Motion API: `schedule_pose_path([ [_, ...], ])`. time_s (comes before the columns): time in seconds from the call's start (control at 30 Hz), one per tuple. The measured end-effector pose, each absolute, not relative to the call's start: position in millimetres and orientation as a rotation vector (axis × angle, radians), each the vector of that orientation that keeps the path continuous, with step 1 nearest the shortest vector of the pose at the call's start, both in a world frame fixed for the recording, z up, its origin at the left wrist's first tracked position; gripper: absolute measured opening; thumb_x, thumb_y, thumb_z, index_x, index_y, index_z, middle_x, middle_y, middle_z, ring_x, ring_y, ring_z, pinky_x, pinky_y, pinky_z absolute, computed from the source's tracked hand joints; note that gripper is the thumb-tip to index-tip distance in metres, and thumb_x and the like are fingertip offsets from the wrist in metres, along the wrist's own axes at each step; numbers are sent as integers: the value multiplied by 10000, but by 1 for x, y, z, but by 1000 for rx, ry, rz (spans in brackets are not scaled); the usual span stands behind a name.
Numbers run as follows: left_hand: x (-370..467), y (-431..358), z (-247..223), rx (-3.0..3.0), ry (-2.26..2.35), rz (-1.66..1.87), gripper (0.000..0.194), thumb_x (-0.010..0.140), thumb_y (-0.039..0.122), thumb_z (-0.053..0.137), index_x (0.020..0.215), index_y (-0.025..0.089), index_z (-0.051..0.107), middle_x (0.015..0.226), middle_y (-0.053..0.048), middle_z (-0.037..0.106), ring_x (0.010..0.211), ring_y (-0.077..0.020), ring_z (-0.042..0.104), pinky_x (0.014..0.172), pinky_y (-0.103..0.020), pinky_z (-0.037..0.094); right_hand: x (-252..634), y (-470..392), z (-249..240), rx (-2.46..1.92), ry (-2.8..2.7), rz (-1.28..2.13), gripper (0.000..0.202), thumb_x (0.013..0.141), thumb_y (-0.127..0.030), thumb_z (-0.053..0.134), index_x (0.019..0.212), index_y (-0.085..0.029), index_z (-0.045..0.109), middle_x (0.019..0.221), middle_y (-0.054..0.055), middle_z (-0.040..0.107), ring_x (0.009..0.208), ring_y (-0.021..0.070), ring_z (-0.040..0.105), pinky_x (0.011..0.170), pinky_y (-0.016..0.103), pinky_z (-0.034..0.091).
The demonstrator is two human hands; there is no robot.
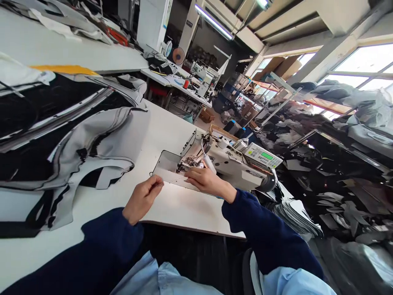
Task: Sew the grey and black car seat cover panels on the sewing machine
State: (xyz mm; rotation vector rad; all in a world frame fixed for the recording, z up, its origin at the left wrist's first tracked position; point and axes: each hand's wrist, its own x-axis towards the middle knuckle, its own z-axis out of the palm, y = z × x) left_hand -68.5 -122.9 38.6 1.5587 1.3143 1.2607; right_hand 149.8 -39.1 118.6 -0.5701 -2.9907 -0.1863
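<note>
A sewing machine stands on the white table, its needle area partly covered by my right hand. My left hand is at the left front corner of the pale machine bed, thumb and forefinger pinched together. What it pinches, perhaps a thin thread or an edge, is too fine to make out. Just in front of the needle area, my right hand has its fingers pressed together, low over the bed. Whatever lies under those fingertips is hidden.
Grey and black sewn fabric pieces lie heaped on the left of the table. A control panel sits on the machine. At the right are a stack of cut pieces and large fabric piles. Another sewing machine stands farther back.
</note>
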Motion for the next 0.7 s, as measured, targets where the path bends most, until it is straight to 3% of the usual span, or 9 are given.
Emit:
schedule_pose_path([
  [0.13,-52,-87,23,1793,1327,1284,388,837,482,448,1056,212,620,849,-17,596,652,-134,505,673,-268,428,149,-49,125,-889,-3024,-592,299,996,-182,315,936,-140,604,780,49,619,640,127,512,595,259,318],
  [0.2,-41,-70,16,1805,1315,1301,365,850,492,446,900,201,660,788,-13,577,613,-122,478,646,-263,406,137,-49,132,-1047,-3073,-720,275,951,-98,340,917,-146,608,795,47,621,628,130,491,546,269,249],
  [0.3,-24,-46,8,1572,1299,1385,384,853,466,437,650,177,588,626,1,510,564,-115,429,571,-244,353,110,-41,148,-1132,-3139,-893,242,918,-76,387,915,-152,618,832,65,634,704,162,515,559,288,231],
  [0.5,10,-13,2,1147,1366,1406,385,843,436,475,560,176,508,566,4,536,540,-110,416,567,-247,308,78,-16,169,-1280,-3112,-1235,202,899,-89,446,827,-132,630,761,104,635,841,239,531,731,341,280],
  [0.7,35,1,-5,997,1405,1359,458,836,399,524,455,190,378,481,5,440,521,-117,395,562,-270,266,85,-13,161,-1326,-3019,-1350,205,877,-67,447,773,-128,612,735,109,621,792,238,512,731,349,258],
])
